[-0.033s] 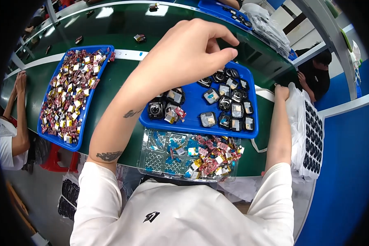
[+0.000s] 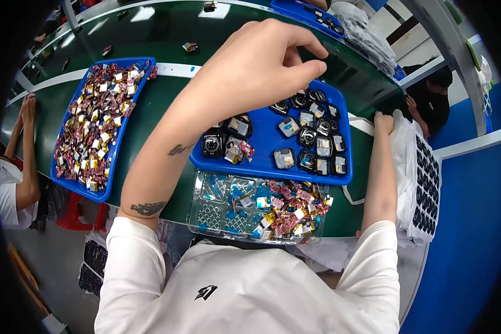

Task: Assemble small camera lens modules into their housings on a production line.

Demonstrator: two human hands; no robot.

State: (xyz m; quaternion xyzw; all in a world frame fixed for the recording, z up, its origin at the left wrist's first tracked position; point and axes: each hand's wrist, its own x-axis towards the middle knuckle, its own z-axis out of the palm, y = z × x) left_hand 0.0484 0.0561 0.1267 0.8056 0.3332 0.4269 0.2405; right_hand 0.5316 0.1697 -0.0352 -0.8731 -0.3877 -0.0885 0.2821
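Note:
My left hand [image 2: 270, 58] hangs over the far part of a blue tray [image 2: 264, 142]. Its thumb and forefinger are apart with nothing between them; the other fingers are mostly hidden. In the tray lie several black smartwatch bodies [image 2: 308, 136], some showing pale battery-like faces. Part of the tray is covered by my left forearm. To the right of the tray, my right hand [image 2: 383, 122] is closed beside white plastic sheeting [image 2: 402, 158]; what it grips is hidden. A clear compartment tray [image 2: 211, 217] nearest me holds red circuit boards with small batteries [image 2: 295, 209].
Another blue tray [image 2: 109, 192], heaped with small boards and batteries, lies at the left. Layered trays of black parts [image 2: 427, 192] stand at the right. Loose parts [image 2: 190, 48] are scattered on the green table [image 2: 161, 125]. Other people sit left and far right.
My left hand is very slightly higher. The view has shifted a little; nothing is visibly taken up or let go.

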